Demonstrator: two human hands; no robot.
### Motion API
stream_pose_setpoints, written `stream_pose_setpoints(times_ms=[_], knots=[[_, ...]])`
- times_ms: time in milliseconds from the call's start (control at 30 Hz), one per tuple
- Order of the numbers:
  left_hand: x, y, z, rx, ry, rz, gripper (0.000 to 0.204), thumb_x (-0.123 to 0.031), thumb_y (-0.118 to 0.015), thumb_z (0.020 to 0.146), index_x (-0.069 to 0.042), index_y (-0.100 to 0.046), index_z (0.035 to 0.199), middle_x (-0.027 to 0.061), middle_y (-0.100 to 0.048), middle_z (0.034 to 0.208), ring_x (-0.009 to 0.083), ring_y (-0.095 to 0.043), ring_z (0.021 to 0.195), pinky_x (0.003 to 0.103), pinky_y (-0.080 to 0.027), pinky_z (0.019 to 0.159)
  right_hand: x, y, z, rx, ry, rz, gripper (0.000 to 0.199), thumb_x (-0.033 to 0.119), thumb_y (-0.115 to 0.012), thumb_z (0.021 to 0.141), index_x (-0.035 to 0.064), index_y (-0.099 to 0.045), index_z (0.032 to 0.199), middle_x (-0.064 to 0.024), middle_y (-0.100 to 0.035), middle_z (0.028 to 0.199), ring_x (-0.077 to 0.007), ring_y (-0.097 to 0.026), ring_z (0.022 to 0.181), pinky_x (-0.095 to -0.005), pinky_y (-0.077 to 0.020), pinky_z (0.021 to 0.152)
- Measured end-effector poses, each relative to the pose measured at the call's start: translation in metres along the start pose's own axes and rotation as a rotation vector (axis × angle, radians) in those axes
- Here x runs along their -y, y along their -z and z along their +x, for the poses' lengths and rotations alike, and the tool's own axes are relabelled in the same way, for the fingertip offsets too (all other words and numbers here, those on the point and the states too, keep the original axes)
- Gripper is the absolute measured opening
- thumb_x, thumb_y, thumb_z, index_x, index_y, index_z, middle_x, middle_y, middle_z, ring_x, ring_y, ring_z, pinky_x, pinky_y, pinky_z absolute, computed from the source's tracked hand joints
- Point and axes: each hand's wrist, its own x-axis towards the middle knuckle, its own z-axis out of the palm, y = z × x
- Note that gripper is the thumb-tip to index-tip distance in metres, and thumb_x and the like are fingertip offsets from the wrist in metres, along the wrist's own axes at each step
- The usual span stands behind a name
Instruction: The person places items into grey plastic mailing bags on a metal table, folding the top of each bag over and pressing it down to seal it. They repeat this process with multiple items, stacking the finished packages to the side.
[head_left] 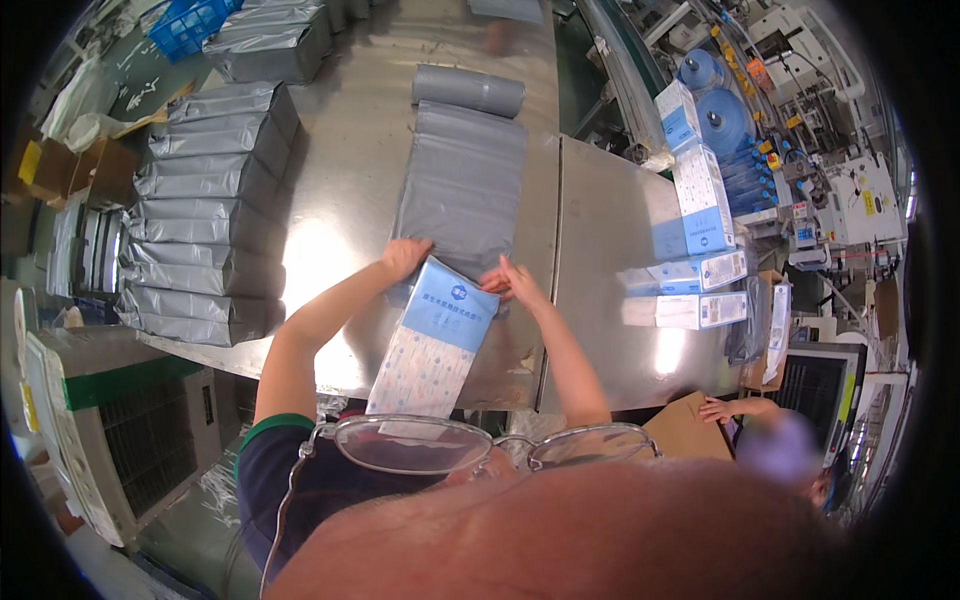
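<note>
A tall blue-and-white printed pack lies at a slant between my hands, its top end at the near edge of a stack of flat grey plastic bags. Closed fingers of my left hand grip the near left edge of the grey bag, beside the pack's top left corner. My right hand is at the pack's top right corner, fingers apart and touching the corner and bag edge. Whether the pack's end is inside the bag is hard to see.
Several filled grey bags stand in a row on the left of the metal table. More printed packs stand on the right. Machinery with blue rolls is beyond. A co-worker's hand rests on a cardboard box at lower right.
</note>
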Motion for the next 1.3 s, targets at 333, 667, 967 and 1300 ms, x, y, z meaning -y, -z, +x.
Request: stream_pose_setpoints(times_ms=[333,667,967,1300], knots=[[-0.011,0.036,-0.046,-0.549,-0.279,-0.174,0.009,-0.011,-0.05,0.069,-0.004,-0.046,0.074,0.01,-0.047,0.072,0.0281,-0.049,0.068,0.036,-0.04,0.059,0.008,-0.055,0.005,-0.971,0.458,-0.806,0.063,0.004,-0.054,0.062,0.0109,-0.029,0.119,-0.0096,-0.053,0.083,-0.0288,-0.051,0.077,-0.0362,-0.0406,0.067],[-0.03,-0.002,-0.112,0.077,0.402,-0.357,0.015,-0.012,-0.044,0.071,-0.003,-0.052,0.08,0.0162,-0.053,0.083,0.0304,-0.052,0.08,0.039,-0.042,0.066,-0.067,-0.072,-0.016,-0.559,0.08,-0.551,0.016,0.009,-0.04,0.073,-0.0005,-0.052,0.074,-0.0226,-0.054,0.074,-0.0344,-0.053,0.073,-0.0432,-0.0397,0.061],[-0.028,-0.012,-0.171,-0.001,0.266,-0.559,0.022,-0.021,-0.056,0.068,0.0,-0.053,0.061,0.0159,-0.051,0.056,0.0291,-0.049,0.052,0.037,-0.04,0.051,-0.065,-0.082,-0.089,-0.143,-0.042,-0.973,0.021,0.023,-0.054,0.068,0.0033,-0.061,0.07,-0.0171,-0.057,0.07,-0.0297,-0.056,0.069,-0.0389,-0.044,0.06],[-0.036,-0.033,-0.205,-0.037,0.437,-1.322,0.019,-0.011,-0.049,0.078,-0.002,-0.052,0.061,0.0015,-0.049,0.054,0.0067,-0.044,0.049,0.021,-0.034,0.045,-0.031,-0.184,-0.065,-0.279,0.507,-0.275,0.014,0.012,-0.061,0.066,0.004,-0.055,0.077,-0.0051,-0.048,0.063,-0.0167,-0.049,0.056,-0.0258,-0.0393,0.052]])
